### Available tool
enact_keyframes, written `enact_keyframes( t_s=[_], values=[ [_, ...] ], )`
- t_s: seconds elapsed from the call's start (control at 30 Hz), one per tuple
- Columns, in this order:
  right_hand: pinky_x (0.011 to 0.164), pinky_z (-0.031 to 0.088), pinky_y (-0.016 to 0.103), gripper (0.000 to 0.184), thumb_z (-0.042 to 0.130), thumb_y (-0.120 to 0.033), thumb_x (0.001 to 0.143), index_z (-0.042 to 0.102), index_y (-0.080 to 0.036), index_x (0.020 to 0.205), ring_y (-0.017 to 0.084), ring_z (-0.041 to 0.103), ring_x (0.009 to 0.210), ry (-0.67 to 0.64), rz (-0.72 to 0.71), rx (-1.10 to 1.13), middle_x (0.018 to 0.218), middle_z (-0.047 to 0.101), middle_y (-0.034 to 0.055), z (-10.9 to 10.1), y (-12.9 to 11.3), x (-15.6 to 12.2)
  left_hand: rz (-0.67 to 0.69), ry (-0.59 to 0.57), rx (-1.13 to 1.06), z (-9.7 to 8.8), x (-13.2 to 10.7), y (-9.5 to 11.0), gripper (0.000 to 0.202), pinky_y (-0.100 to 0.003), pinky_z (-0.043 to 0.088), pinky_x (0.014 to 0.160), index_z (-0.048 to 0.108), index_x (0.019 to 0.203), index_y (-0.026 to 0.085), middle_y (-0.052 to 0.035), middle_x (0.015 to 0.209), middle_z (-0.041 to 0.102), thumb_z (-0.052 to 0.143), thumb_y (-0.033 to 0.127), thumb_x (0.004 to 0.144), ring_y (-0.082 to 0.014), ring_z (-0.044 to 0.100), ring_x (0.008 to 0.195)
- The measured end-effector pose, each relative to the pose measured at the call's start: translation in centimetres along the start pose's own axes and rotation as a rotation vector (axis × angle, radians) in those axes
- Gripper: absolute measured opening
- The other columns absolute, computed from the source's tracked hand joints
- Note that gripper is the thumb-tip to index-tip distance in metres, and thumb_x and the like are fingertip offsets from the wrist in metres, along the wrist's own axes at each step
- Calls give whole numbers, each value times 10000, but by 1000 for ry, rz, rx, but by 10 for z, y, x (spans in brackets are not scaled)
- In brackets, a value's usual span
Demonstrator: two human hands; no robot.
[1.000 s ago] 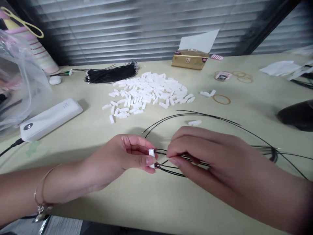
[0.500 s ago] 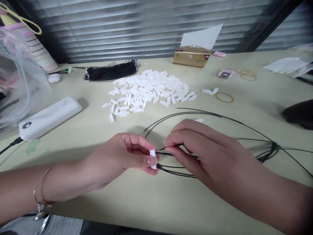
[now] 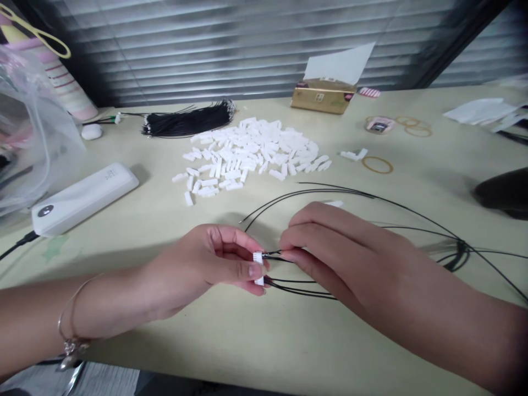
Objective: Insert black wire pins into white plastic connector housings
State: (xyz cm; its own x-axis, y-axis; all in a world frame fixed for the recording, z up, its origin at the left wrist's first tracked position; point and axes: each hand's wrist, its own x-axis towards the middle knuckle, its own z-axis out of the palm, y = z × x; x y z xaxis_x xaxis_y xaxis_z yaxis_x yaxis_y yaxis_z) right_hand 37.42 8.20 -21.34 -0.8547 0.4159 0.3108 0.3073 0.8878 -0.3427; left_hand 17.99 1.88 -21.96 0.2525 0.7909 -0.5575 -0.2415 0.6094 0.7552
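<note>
My left hand [image 3: 214, 261] pinches a small white plastic connector housing [image 3: 258, 268] between thumb and fingers, with a bracelet on that wrist. Thin black wires [image 3: 301, 289] run out of the housing to the right. My right hand [image 3: 330, 250] sits just to the right of the housing, its fingertips closed on one or more wires [image 3: 274, 256] close to the housing. The wire ends inside the housing are hidden by my fingers. Further right, the wires loop across the table into a loose tangle [image 3: 460, 254].
A pile of white connector housings [image 3: 247, 151] and a black wire bundle [image 3: 185, 123] lie on the pale table [image 3: 247, 341] ahead. A power bank [image 3: 84, 198] and plastic bag [image 3: 28, 121] are left; a gold box [image 3: 324, 97] and rubber bands [image 3: 377, 164] are behind.
My right hand has moved up and slightly right, and its fingertips now hold the wire nearer the housing. The left hand and housing stay nearly still, and the wire loops have shifted slightly.
</note>
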Motion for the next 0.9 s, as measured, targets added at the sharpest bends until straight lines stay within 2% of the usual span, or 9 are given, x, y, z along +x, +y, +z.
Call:
enact_keyframes(
  t_s=[0.2, 0.37, 0.57, 0.77, 0.9],
  values=[
    [516, 364, 267, 261, 364, -132, 902, 564, -138, 734, 124, 426, 588, -18, -8, -33, 701, 469, 31, 3, 0, 3, 16, 30, 59, 2, 0, 1, 140, -215, 498, 679, 602, 766, 132, 28, 649, 663, 724, 135, 699, -92, 657, 617],
    [479, 321, 261, 231, 412, -105, 883, 545, -132, 696, 115, 416, 556, -26, 4, -27, 682, 459, 21, 6, -2, 3, 31, 19, 57, 2, -1, -1, 144, -204, 509, 676, 591, 749, 130, 36, 657, 662, 726, 133, 698, -81, 654, 619],
    [498, 342, 252, 227, 422, -149, 892, 544, -134, 701, 116, 438, 568, -13, 24, 22, 687, 472, 23, 8, -2, 2, 48, 33, 42, 3, -1, -2, 150, -212, 523, 662, 609, 732, 125, 23, 638, 673, 747, 151, 679, -87, 647, 606],
    [500, 351, 223, 236, 414, -115, 885, 544, -132, 688, 98, 438, 560, 5, 17, 55, 670, 479, 18, 14, -8, 2, 68, 30, 27, 3, 0, -4, 191, -254, 545, 690, 627, 715, 129, 14, 666, 684, 789, 191, 634, -97, 644, 618],
    [508, 349, 206, 227, 414, -131, 897, 529, -140, 701, 84, 452, 569, -17, 39, 130, 678, 495, 9, 9, -6, 5, 67, 19, 34, 3, -1, -4, 169, -253, 537, 698, 634, 722, 139, 32, 645, 671, 778, 179, 644, -102, 653, 641]
  ],
)
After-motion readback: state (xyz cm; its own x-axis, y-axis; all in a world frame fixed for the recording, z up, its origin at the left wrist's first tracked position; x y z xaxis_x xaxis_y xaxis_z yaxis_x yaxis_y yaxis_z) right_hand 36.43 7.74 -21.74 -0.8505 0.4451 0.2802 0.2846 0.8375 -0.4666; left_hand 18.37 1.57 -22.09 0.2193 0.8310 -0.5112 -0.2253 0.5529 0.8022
